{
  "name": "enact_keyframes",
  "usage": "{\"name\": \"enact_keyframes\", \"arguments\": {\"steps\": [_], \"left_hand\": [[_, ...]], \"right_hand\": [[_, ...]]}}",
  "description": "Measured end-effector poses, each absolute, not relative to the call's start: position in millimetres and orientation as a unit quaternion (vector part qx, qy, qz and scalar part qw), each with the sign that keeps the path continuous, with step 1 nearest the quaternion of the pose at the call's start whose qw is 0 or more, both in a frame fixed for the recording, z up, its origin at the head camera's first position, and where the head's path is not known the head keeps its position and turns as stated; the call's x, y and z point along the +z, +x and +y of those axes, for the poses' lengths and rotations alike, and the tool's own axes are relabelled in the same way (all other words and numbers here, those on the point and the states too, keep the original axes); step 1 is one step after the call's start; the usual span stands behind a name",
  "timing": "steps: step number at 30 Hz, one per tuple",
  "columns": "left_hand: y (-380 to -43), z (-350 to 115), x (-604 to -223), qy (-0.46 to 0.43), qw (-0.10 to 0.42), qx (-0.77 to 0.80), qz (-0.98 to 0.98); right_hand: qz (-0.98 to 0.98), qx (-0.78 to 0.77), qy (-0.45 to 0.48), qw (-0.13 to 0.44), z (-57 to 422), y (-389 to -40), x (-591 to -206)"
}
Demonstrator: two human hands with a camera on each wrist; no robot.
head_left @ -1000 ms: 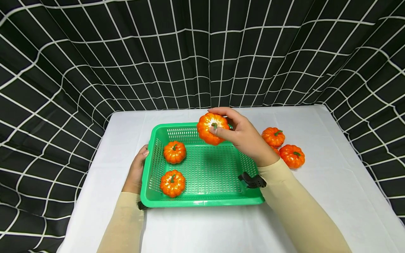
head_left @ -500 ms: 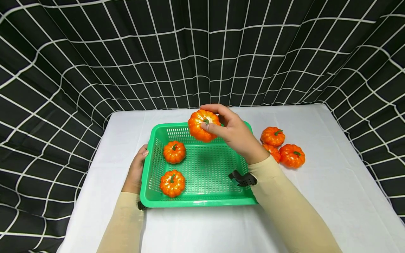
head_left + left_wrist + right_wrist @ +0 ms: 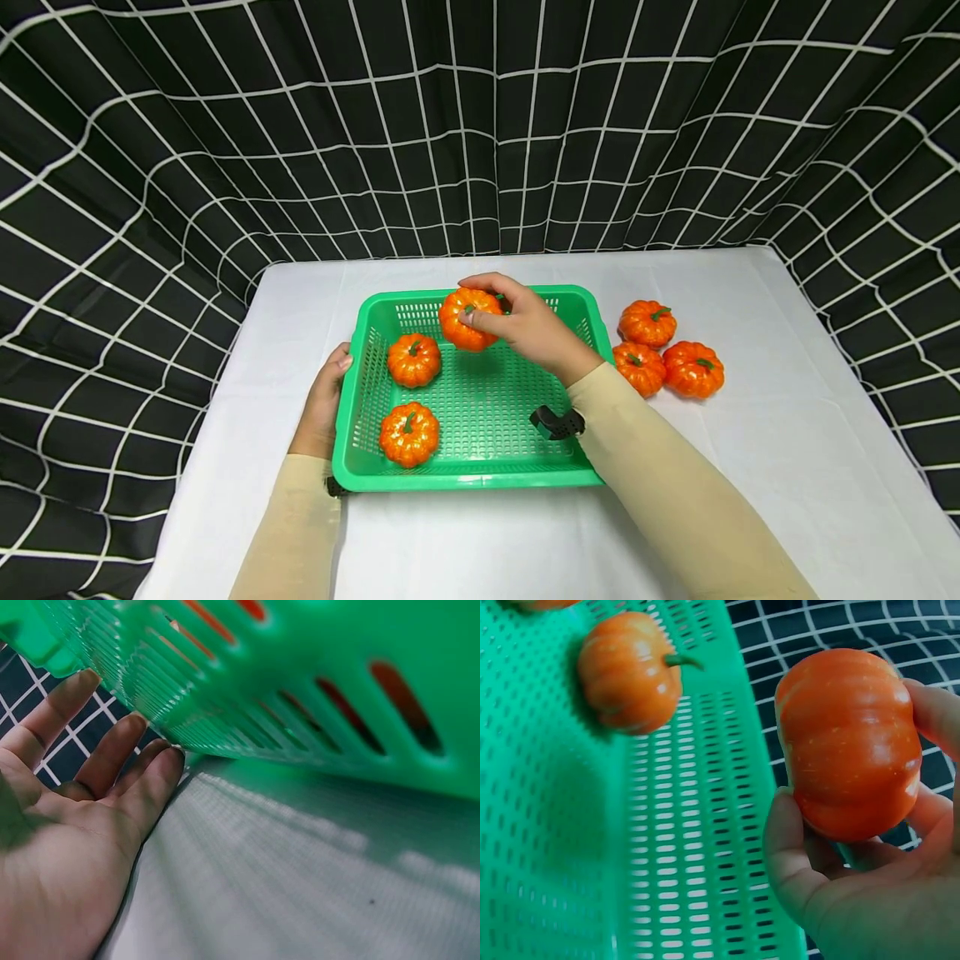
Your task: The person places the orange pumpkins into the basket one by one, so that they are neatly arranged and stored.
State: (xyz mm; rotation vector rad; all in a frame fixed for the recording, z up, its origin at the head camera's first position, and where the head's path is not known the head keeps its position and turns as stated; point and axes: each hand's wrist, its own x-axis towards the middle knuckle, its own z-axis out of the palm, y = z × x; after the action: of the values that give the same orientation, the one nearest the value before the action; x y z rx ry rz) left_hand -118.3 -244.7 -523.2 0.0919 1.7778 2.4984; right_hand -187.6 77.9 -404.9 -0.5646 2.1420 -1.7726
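In the head view, my right hand (image 3: 528,329) holds a small orange pumpkin (image 3: 461,323) with a green stem above the far part of a green plastic basket (image 3: 480,482). My thumb lies near the stem and the fingers curve around the far side. The right wrist view shows this pumpkin (image 3: 851,742) between thumb and fingers, apart from the basket wall (image 3: 705,825). Two more pumpkins, one far (image 3: 414,361) and one near (image 3: 408,435), sit inside along the left side. My left hand (image 3: 322,404) touches the basket's left outer wall; its fingertips (image 3: 135,724) rest there, fairly straight.
On the white-covered table (image 3: 787,467), three pumpkins are grouped right of the basket: a far one (image 3: 647,324), a near-left one (image 3: 639,369) and a right one (image 3: 693,370). A black curtain (image 3: 480,125) with white grid lines surrounds the table's back and sides.
My right hand has moved left with the pumpkin and, most recently, lowered toward the basket. More of the table pumpkins shows from behind the arm. The left hand and basket have stayed put.
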Motion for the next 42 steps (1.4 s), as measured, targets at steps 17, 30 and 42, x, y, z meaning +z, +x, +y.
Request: {"name": "enact_keyframes", "arguments": {"steps": [17, 30, 42], "left_hand": [[-117.8, -244.0, -523.5, 0.021, 0.040, 0.813, 0.581], [-117.0, -244.7, -525.5, 0.027, 0.038, 0.813, 0.580], [-115.2, -242.9, -522.1, 0.028, 0.035, 0.810, 0.585]], "right_hand": [[0.788, -0.541, -0.217, 0.200, 73.0, -190.5, -423.5], [0.803, -0.502, -0.234, 0.221, 68.5, -191.9, -432.6], [0.812, -0.481, -0.223, 0.243, 67.3, -190.2, -436.0]]}}
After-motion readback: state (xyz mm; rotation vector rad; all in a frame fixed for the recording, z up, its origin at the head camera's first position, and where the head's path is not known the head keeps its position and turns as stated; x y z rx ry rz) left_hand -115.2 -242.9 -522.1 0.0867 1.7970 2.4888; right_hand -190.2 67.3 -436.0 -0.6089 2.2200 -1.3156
